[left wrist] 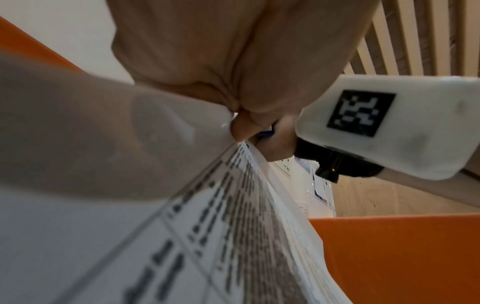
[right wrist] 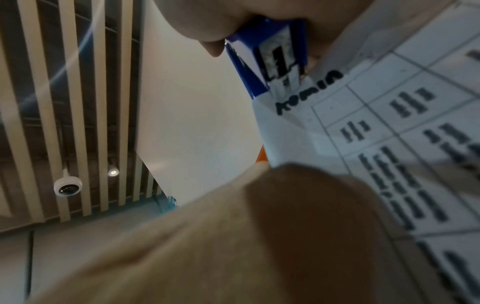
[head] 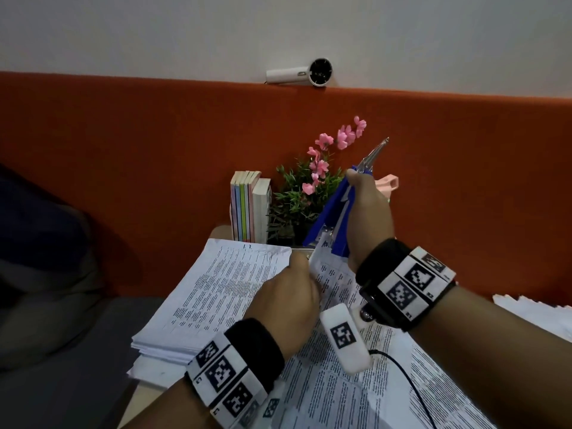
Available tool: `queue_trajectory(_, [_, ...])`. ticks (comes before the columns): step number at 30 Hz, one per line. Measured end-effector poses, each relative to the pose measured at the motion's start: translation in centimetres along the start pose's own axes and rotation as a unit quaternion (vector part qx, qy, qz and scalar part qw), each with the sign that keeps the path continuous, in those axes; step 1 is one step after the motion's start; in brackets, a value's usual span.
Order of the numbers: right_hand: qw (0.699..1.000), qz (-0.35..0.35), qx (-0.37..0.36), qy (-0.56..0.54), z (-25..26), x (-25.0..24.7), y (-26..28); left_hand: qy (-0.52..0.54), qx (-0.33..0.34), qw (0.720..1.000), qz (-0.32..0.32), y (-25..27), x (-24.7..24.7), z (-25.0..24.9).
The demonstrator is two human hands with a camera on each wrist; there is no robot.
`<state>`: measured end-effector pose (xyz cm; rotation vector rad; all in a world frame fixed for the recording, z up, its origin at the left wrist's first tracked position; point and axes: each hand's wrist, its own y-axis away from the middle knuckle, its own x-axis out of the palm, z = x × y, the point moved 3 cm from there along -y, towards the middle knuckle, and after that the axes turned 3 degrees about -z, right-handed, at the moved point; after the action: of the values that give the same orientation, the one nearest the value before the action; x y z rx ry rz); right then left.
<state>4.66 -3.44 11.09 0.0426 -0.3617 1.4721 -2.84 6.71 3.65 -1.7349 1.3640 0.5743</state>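
My right hand [head: 366, 209] grips a blue stapler [head: 329, 221], held steeply with its metal tail [head: 376, 153] pointing up. In the right wrist view the stapler [right wrist: 267, 61] has its mouth over the top corner of a printed sheaf of papers [right wrist: 376, 133]. My left hand [head: 294, 280] pinches that sheaf [head: 335, 274] just below the stapler and lifts the corner off the desk. The left wrist view shows my fingertips [left wrist: 241, 127] closed on the paper's edge [left wrist: 221, 226], with a sliver of the stapler [left wrist: 266, 133] behind them.
A thick stack of printed pages [head: 216, 292] lies to the left of my hands. Books [head: 249, 209] and a potted plant with pink flowers [head: 309, 187] stand against the orange partition [head: 154, 150]. A white hand fan [head: 300, 74] lies on the partition's top. More papers [head: 532, 311] lie at the right.
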Motion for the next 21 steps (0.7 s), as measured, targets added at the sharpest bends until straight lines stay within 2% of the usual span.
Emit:
queue_trajectory(8, [0.998, -0.016, -0.055, 0.021, -0.1, 0.3, 0.0, 0.0, -0.004, 1.0, 0.015, -0.1, -0.4, -0.1])
queue_trajectory(14, [0.996, -0.041, -0.062, 0.044, -0.4, 0.5, -0.2, 0.015, 0.021, 0.998, 0.058, -0.2, -0.4, 0.4])
queue_trajectory(16, [0.998, -0.025, -0.043, 0.048, -0.7, 0.6, -0.3, 0.022, 0.024, 0.998, 0.062, -0.2, -0.1, 0.7])
queue_trajectory(19, [0.999, 0.04, 0.015, 0.027, -0.7, 1.0, -0.3, 0.048, 0.013, 0.997, 0.053, -0.2, 0.2, 1.3])
queue_trajectory(21, [0.999, 0.013, 0.042, -0.003, -0.2, 0.3, -0.8, 0.074, -0.003, 0.996, 0.054, -0.4, 0.5, 2.2])
